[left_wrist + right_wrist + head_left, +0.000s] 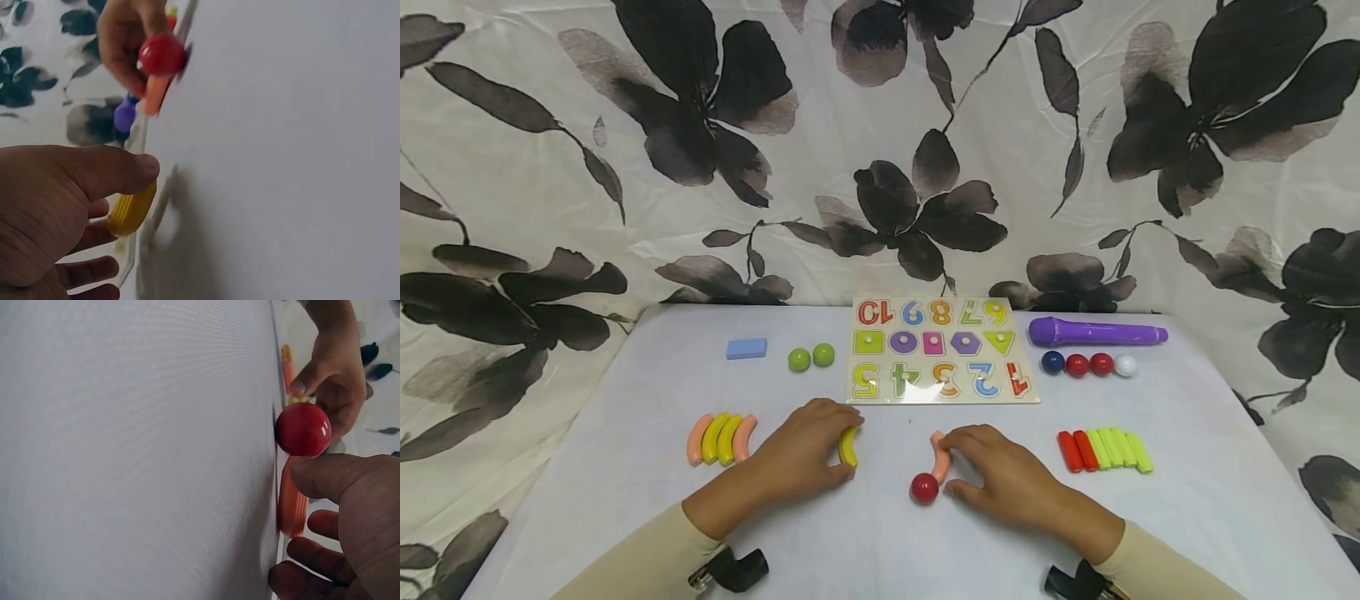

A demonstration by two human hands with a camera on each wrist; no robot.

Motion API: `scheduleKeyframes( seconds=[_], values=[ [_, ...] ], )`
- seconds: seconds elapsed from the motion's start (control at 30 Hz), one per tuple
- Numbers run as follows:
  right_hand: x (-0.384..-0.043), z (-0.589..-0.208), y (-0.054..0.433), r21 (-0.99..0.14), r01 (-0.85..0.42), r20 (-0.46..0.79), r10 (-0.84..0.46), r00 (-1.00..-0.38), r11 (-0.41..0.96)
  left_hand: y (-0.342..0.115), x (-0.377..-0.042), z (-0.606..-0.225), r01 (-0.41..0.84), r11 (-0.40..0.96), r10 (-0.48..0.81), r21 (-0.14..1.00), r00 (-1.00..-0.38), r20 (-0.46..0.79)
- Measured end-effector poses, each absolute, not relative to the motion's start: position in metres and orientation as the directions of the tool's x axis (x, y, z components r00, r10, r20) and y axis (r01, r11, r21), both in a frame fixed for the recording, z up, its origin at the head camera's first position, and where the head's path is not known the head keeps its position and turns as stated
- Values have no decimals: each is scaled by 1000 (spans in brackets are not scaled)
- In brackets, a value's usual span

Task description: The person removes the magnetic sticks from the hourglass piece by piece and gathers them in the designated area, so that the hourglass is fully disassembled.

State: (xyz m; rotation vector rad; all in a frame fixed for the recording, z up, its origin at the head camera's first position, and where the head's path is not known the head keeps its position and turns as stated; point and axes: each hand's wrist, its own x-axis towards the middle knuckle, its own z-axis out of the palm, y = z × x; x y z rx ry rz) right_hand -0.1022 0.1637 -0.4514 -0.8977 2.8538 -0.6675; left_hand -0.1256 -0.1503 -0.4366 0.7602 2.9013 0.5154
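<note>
In the head view my left hand (805,450) pinches a yellow curved stick (847,447) between thumb and fingers, just below the number board. The left wrist view shows the thumb on one end of this ridged stick (132,211). My right hand (1000,475) holds a peach-orange curved stick (940,458), its fingertip near the far end and its thumb near the close end. A glossy red ball (924,488) sits at the close end of that stick, beside the right thumb. From the right wrist the ball (303,429) appears right at the thumb tip.
A number-and-shape board (943,400) lies at the back centre. Left of it are two green balls (799,359), a blue block (746,348) and curved sticks (715,438). To the right are a purple marker (1097,332), several balls (1077,365) and red and lime sticks (1105,450).
</note>
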Motion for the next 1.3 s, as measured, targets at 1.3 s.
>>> scheduleKeyframes(
  seconds=[1.3],
  values=[
    [-104,-453,163,-402,-539,63,-565,-823,741,-266,-128,-435,365,825,401,432,-916,7]
  ],
)
